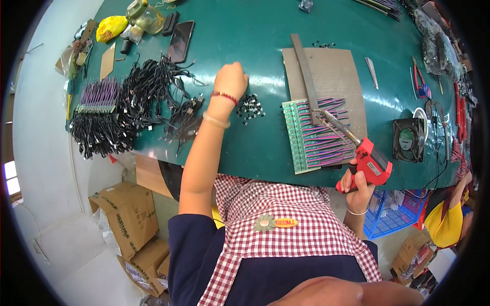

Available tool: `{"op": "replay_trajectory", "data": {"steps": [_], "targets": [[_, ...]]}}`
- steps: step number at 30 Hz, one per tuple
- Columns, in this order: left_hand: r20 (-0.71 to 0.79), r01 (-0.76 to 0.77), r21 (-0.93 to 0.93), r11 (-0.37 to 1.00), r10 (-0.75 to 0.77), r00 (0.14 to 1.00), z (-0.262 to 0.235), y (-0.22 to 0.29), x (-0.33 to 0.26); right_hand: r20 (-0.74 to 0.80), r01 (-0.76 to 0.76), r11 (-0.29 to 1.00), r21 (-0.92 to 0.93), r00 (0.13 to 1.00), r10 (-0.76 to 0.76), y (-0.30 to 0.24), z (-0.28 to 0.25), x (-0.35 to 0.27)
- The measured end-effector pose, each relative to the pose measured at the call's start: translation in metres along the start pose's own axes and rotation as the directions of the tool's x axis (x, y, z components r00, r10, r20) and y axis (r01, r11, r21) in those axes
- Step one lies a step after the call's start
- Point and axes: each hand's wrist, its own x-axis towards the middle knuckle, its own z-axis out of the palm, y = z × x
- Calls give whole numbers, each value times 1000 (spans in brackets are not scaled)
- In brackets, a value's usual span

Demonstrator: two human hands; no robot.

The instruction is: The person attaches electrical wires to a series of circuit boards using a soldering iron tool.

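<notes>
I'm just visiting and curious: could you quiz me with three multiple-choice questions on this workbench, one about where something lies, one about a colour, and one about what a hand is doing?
1. Where does the pile of small black parts lie?
A. Just right of the left hand
B. On the floor
C. Inside the small fan

2. What colour is the body of the soldering gun?
A. Blue
B. Red
C. White

3. What is the right hand doing?
A. Resting flat on the table
B. Holding a phone
C. Gripping the soldering gun's handle

Answers:
1. A: the parts sit on the green table beside the left hand, which is curled just above them.
2. B: its casing is red, with a metal tip reaching toward the green circuit boards.
3. C: the fingers are wrapped round the handle at the table's near edge.
</notes>
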Motion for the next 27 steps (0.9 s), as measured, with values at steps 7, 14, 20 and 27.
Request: {"op": "replay_trajectory", "data": {"steps": [7,14,20,27], "targets": [[-167,-100,-274,957,55,984,-26,22,-44,22,-10,997,74,1000,9,-7,3,9],[361,317,-925,210,224,905,-50,97,-122,52,-33,993,112,998,27,-12,42,16],[421,462,-880,-106,272,865,-48,127,-152,89,76,971,-226,994,-57,2,62,11],[340,306,-935,180,206,918,-49,135,-172,86,49,958,-284,996,-25,3,63,7]]}}
